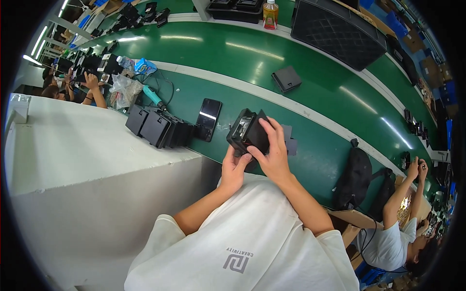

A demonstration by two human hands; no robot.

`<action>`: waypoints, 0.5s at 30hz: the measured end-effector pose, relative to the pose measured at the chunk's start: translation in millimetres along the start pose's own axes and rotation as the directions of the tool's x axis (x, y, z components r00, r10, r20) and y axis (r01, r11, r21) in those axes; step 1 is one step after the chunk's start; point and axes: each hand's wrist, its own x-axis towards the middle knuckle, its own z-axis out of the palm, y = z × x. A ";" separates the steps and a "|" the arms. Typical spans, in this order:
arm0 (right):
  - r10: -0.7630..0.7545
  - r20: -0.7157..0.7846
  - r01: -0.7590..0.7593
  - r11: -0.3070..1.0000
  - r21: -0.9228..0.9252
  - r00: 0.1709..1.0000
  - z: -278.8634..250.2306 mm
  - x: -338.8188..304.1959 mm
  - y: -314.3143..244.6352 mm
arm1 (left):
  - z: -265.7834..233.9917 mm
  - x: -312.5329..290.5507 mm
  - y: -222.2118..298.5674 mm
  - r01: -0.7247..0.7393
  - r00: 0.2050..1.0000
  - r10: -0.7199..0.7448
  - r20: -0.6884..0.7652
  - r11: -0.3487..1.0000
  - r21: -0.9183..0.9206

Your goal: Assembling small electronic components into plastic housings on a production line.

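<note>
Head view: the fingers of the left hand (233, 173) and right hand (274, 159) grasp a black box (258, 136) over the desk (318, 138), by its near edge. Leftward lie a phone (208, 119), then cases (156, 129) along that edge, with a teal tool (153, 95) behind. Beyond the far edge sits a grey box (287, 79).

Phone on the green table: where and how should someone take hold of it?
Probably by its long edges near the far end, coming from above and the right: the phone lies flat, and black boxes stand close by its near left corner.
</note>
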 end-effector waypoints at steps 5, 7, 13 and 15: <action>-0.083 0.040 0.086 0.993 -0.081 0.996 2.2 0.3 3.3 | 1.8 -4.0 -1.1 -0.081 0.997 0.081 0.001 0.997 0.006; -0.151 0.044 0.156 0.980 -0.125 0.988 1.5 -0.7 4.1 | 0.9 -4.4 -1.8 -0.082 0.996 0.083 0.013 0.996 -0.021; -0.217 -0.060 0.214 0.976 -0.050 0.974 3.1 -5.9 6.0 | 3.8 -4.5 0.2 -0.045 0.999 0.044 -0.017 0.996 -0.077; -0.196 0.049 0.202 0.966 -0.162 0.979 5.2 -6.1 4.2 | 3.7 -7.5 2.9 -0.065 0.998 0.064 -0.024 0.997 -0.043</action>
